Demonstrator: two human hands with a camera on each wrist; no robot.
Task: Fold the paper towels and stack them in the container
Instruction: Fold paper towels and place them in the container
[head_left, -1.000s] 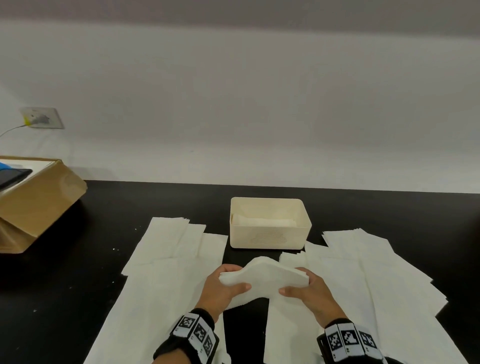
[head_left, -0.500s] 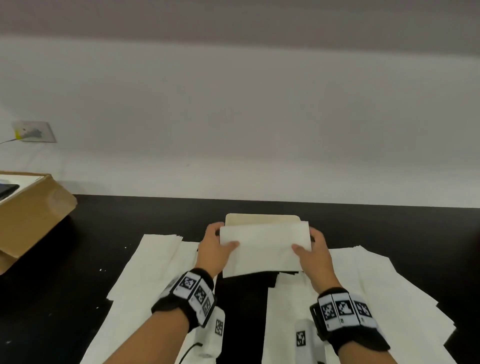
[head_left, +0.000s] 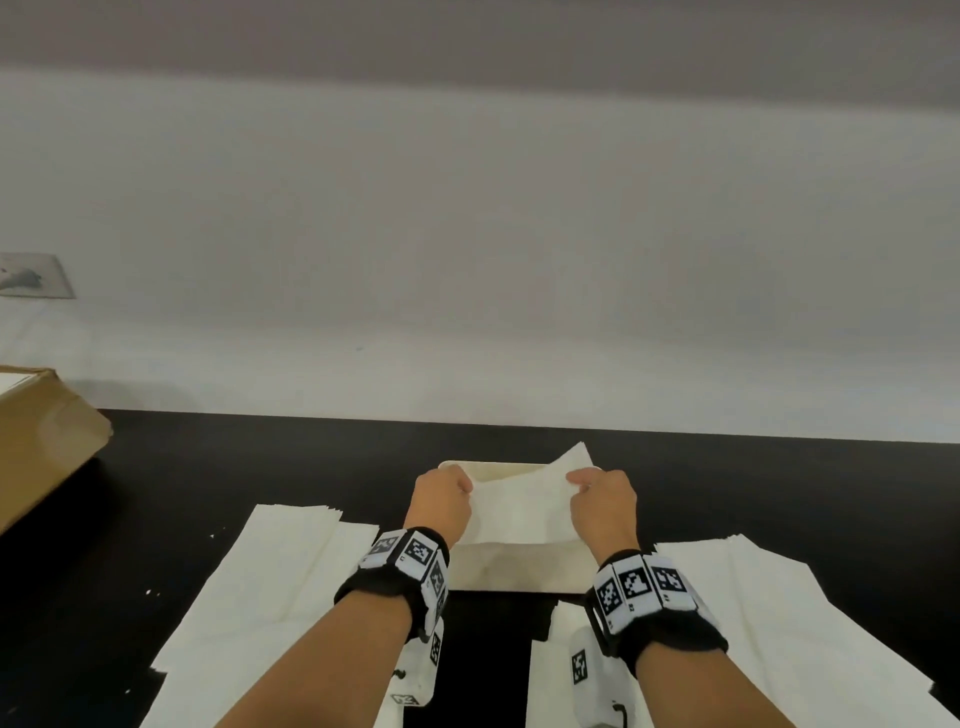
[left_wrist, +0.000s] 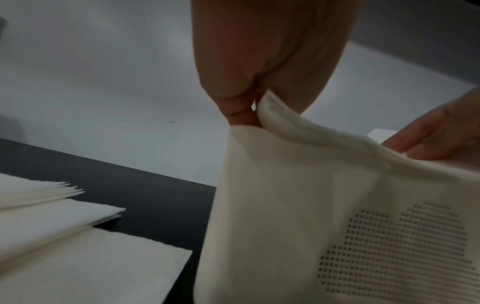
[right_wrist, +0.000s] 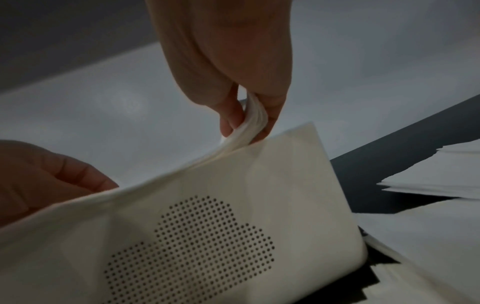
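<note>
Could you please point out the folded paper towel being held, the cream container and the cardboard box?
Folded white paper towel (head_left: 519, 506): head view, its middle.
Cream perforated plastic container (right_wrist: 213, 236): right wrist view, its dotted side wall.
Brown cardboard box (head_left: 41, 441): head view, its side.

Black table (head_left: 260, 457): towels (head_left: 270, 571), container (head_left: 514, 569), box (head_left: 41, 441).

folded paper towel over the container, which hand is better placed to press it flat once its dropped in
Left, narrowly. Both hands pinch the folded paper towel over the container. The left hand holds its end low at the rim, while the right hand grips an end whose corner sticks up, so it probably needs settling first.
</note>
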